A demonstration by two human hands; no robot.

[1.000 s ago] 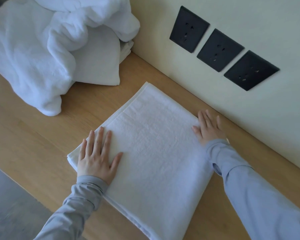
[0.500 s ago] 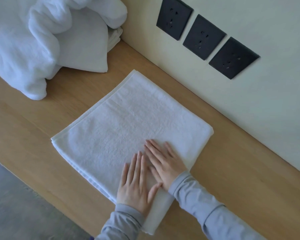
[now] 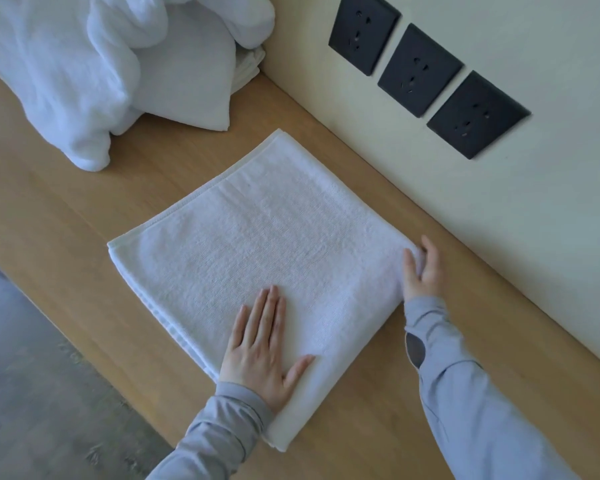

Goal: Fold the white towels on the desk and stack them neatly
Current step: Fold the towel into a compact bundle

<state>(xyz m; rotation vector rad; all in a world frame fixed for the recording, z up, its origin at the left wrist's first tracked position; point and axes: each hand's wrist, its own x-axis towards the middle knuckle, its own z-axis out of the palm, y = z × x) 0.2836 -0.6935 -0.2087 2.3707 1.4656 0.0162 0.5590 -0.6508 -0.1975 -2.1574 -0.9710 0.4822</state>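
Note:
A white towel (image 3: 274, 251), folded into a flat rectangle of several layers, lies on the wooden desk (image 3: 66, 216). My left hand (image 3: 262, 351) rests flat on its near part, fingers spread, palm down. My right hand (image 3: 421, 271) is at the towel's right corner by the wall, thumb on top and fingers curled round the edge, pinching it. A heap of unfolded white towels (image 3: 66, 71) sits at the far left of the desk, with a folded white piece (image 3: 187, 88) leaning beneath it.
A pale wall (image 3: 499, 220) runs along the desk's right side, close to the towel's corner, with three black sockets (image 3: 420, 69). The desk's front edge drops to a grey floor (image 3: 32, 375) at the lower left.
Both hands lay side by side on the towel's near end; now the right hand has slid out to the right corner and gripped it. The left hand stays pressed flat.

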